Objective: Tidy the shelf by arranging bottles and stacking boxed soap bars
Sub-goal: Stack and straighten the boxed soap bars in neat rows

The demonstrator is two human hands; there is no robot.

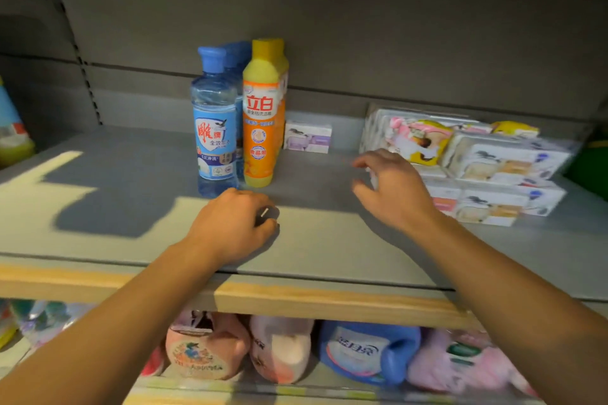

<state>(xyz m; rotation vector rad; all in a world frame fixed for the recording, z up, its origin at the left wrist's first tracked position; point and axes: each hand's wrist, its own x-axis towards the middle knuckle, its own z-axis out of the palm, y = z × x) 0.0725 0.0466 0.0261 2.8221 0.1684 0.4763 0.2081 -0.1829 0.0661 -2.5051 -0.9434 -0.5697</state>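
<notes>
**Risk note: soap stack and bottle row, mid-tidy**

Soap boxes (487,171) sit piled at the shelf's right end, toward the back, in uneven layers; one lone box (307,136) lies against the back wall, just beside the orange bottle (263,122). Bottles stand upright mid-shelf: blue bottle (215,128) in front, another blue one behind it, orange touching on the right.

My right hand (391,187) hovers at the pile's left edge, fingers spread and loosely curved, holding nothing; whether it touches a box I cannot tell, as it is blurred. My left hand (235,227) rests on the shelf (131,240) near the front edge, fingers curled round a small dark object (265,215) I cannot identify.

Likely failures, as I judge them:
- Pulling a lower box could slide the upper layers off the right end.
- Reaching back for the lone box, my wrist may clip the orange bottle; tall and narrow, it would topple its neighbours.
- My left hand sits just in front of the blue bottle; a forward nudge tips it.
</notes>
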